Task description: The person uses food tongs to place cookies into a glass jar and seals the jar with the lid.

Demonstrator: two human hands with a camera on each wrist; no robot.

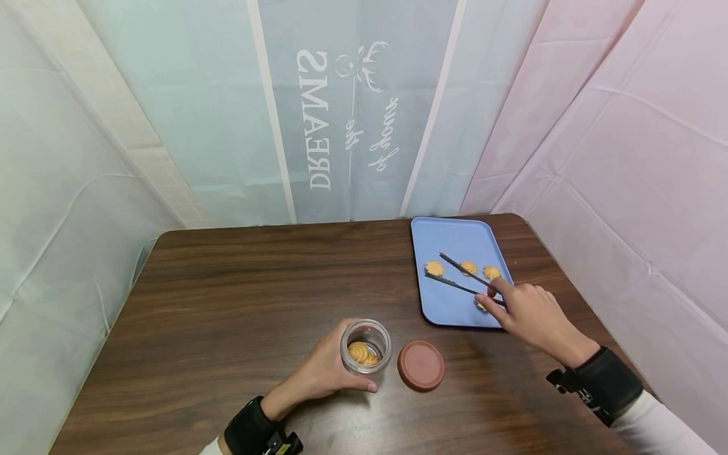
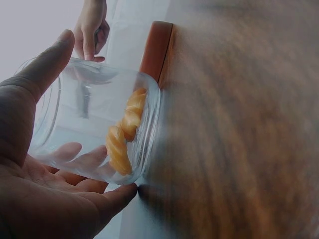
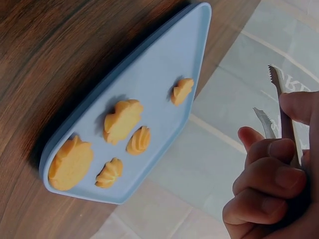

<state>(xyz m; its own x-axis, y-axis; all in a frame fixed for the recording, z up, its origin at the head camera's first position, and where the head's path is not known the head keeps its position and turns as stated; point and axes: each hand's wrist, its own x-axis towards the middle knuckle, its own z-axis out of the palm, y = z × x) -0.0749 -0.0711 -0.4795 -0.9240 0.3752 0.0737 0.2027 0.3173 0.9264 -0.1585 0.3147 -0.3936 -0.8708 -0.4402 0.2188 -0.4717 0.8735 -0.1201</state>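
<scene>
My left hand [image 1: 335, 363] grips a clear glass jar [image 2: 75, 129] around its side, thumb on one side and fingers on the other. The jar stands uncovered on the table, with a few swirled cookies [image 2: 118, 149] at its bottom. My right hand [image 1: 531, 313] holds dark metal tongs [image 1: 455, 284] over the blue tray [image 1: 455, 237]. Their serrated tips are spread apart with nothing between them. Several yellow cookies lie on the tray, including a flat-looking one [image 1: 435, 268] near the tips and a ridged one [image 1: 491, 273] near my fingers.
A reddish-brown round lid [image 1: 421, 365] lies on the table between the jar and the tray. The dark wood table [image 1: 256, 284] meets a printed curtain [image 1: 352, 202] at its far edge. Pale pink fabric [image 1: 637, 208] hangs along the right side.
</scene>
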